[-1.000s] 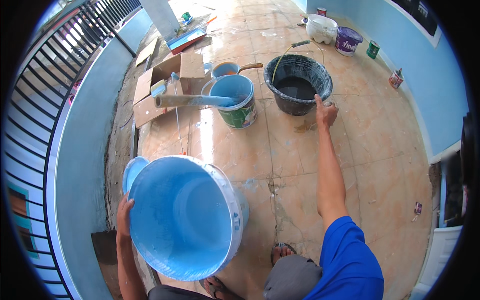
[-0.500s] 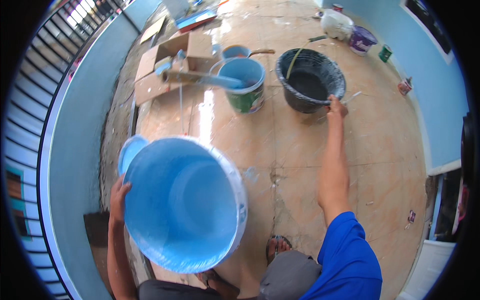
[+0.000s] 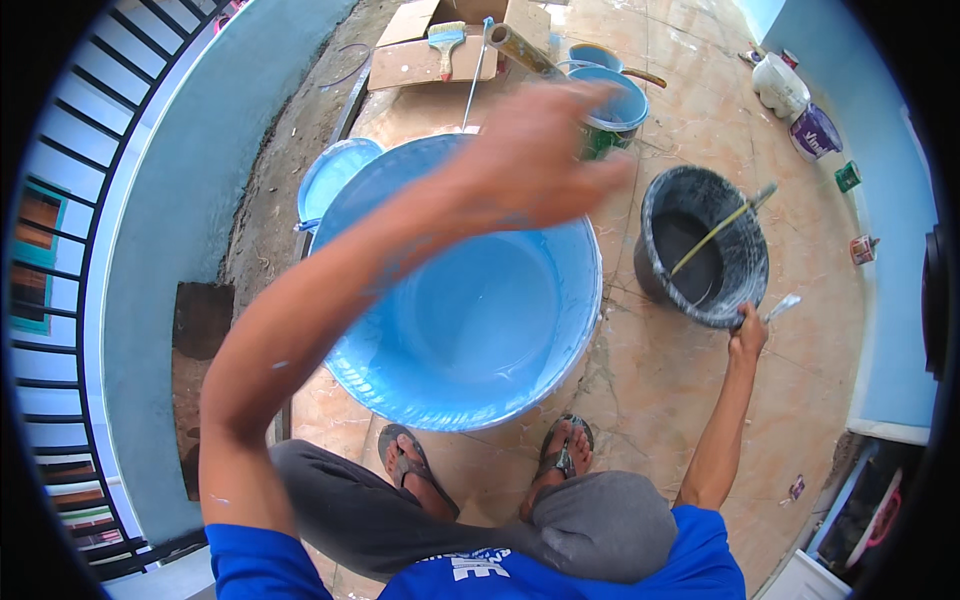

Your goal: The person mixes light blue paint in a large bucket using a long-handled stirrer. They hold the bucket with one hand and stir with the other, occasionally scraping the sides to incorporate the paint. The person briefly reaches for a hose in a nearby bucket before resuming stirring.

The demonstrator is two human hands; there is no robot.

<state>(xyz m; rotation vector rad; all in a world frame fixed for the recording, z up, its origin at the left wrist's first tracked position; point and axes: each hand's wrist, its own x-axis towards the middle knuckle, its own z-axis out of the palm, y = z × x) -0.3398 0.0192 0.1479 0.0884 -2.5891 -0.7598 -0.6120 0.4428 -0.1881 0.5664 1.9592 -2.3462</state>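
My left hand (image 3: 545,150), blurred, is raised over the large blue bucket (image 3: 470,330), fingers apart and holding nothing. The bucket holds light-blue paint, with a blue lid (image 3: 330,190) beside it. My right hand (image 3: 745,330) grips the rim of a dark bucket (image 3: 700,215) with a yellowish handle and dark contents; a pale, thin object (image 3: 785,305) sticks out beside that hand, too small to make out. Beyond my left hand are a smaller green bucket (image 3: 620,125) with a blue inside and a long pole (image 3: 515,45), partly hidden by the hand.
A cardboard box (image 3: 395,65) and brush (image 3: 446,40) lie ahead. Several containers, including a purple tub (image 3: 815,133), line the right wall (image 3: 880,270). A low wall (image 3: 160,230) and black railing (image 3: 70,300) run along the left, beside a dark recess (image 3: 200,350).
My left hand has let go of the large bucket and risen across it. The dark bucket is now nearer me, in my right hand's grip. The view has tilted further down.
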